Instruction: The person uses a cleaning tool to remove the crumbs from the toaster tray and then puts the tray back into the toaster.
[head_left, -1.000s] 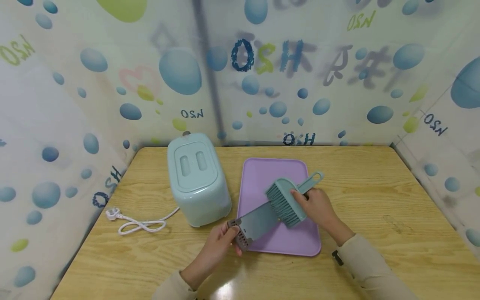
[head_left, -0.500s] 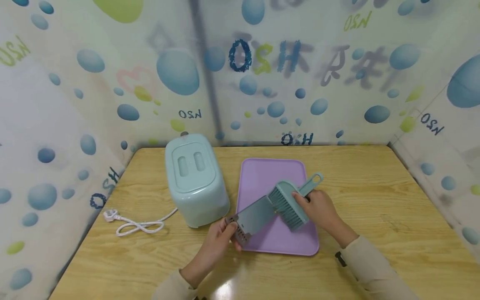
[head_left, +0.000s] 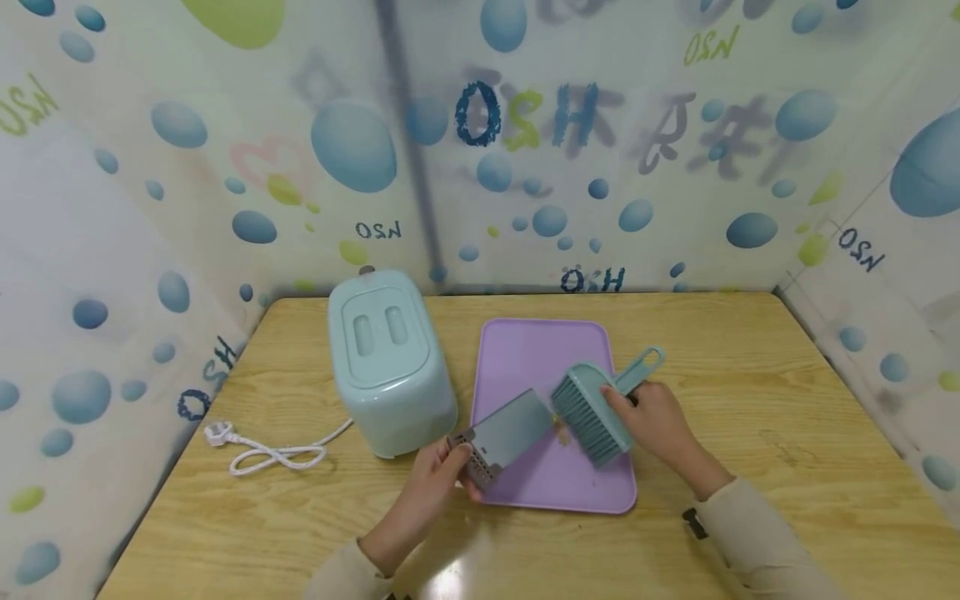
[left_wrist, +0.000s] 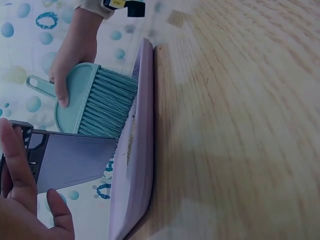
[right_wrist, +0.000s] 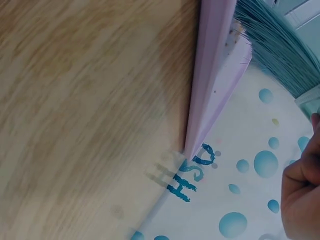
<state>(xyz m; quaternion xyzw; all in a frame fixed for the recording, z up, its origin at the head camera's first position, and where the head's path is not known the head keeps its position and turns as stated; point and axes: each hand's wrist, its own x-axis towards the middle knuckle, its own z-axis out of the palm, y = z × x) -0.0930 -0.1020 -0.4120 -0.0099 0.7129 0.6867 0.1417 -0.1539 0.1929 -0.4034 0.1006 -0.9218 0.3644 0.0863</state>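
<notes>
In the head view my left hand [head_left: 435, 477] grips a toaster crumb tray [head_left: 513, 431] by its brownish, holed end, thumb on top. Its flat grey plate slants over the purple tray [head_left: 536, 350]. My right hand [head_left: 663, 427] holds a teal hand brush [head_left: 600, 404] where the handle joins the head, bristles pointing down and left beside the plate's far end. Crumbs [head_left: 562, 433] lie on the purple tray between plate and bristles. From the left wrist, the bristles [left_wrist: 110, 102] reach the purple tray's surface, and the plate [left_wrist: 75, 155] overlaps their lower edge.
A pale teal toaster [head_left: 390, 367] with its lid on stands left of the purple tray. Its white cord and plug [head_left: 281, 450] lie looped on the wooden table [head_left: 750, 375]. A patterned cloth backdrop [head_left: 510, 200] rises behind and at both sides.
The brush has moved right, from over the crumb tray's end to just beyond it, uncovering the end and the crumbs below. The left hand has stayed nearly still.
</notes>
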